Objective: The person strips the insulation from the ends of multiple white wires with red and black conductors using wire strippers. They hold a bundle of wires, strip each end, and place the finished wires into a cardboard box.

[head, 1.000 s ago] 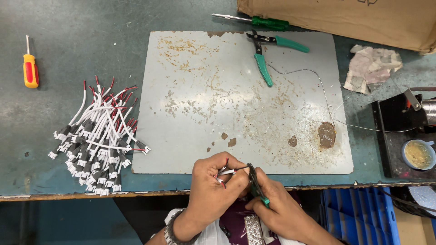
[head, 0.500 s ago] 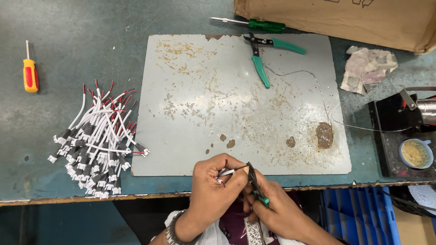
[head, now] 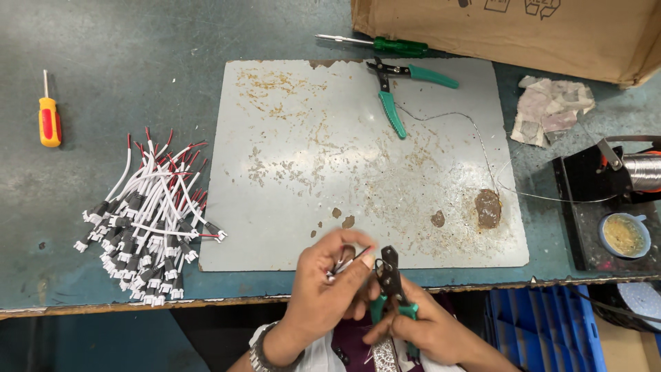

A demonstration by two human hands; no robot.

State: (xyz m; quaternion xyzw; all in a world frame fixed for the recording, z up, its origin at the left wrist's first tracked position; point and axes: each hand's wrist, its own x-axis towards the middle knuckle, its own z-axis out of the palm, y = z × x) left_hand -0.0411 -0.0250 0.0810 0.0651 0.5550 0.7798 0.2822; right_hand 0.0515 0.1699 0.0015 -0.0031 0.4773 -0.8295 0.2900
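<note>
Green-handled pliers (head: pixel 390 286) sit gripped in the right hand (head: pixel 420 327), fingers wrapped shut around the handles, at the bench's near edge. The left hand (head: pixel 330 289), wrist bent upward, pinches a short wire lead (head: pixel 344 262) against the plier tip. To the far right, a small round cup (head: pixel 623 234) holds yellowish paste. A pile of wired connectors (head: pixel 148 220) lies left.

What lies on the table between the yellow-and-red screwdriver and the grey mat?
In the head view, only bare green table separates the yellow-and-red screwdriver from the grey mat; the wire pile lies lower.
</note>
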